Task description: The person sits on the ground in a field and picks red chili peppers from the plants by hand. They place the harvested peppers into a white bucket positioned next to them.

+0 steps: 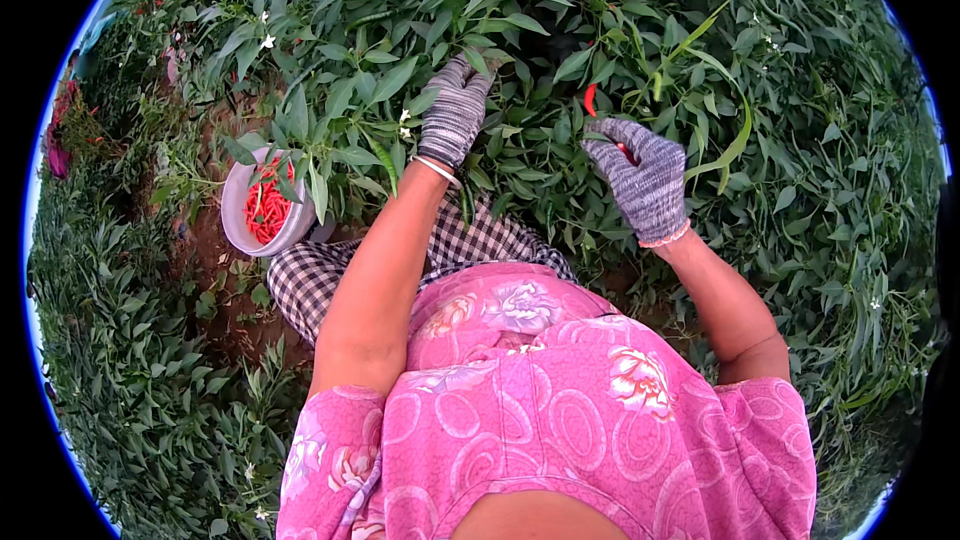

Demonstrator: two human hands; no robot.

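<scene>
Both hands wear grey knitted gloves. My left hand point(456, 118) reaches into the chili plants point(350, 70), its fingers drawn together and their tips covered by leaves; what they grip is hidden. To the right, my right hand point(642, 180) is curled closed, with a bit of red chili pepper point(626, 152) showing between thumb and fingers. Just above those fingertips a bright red chili point(590, 100) points upward; whether they touch it I cannot tell. Green chilies point(384, 162) hang beside my left wrist.
A whitish bucket point(236, 210) holding many red chilies point(268, 208) stands left of my checkered-clad leg point(310, 285). Bare brown soil point(225, 315) runs along that side. Dense chili foliage surrounds me, and a long grass blade point(738, 145) arches near my right hand.
</scene>
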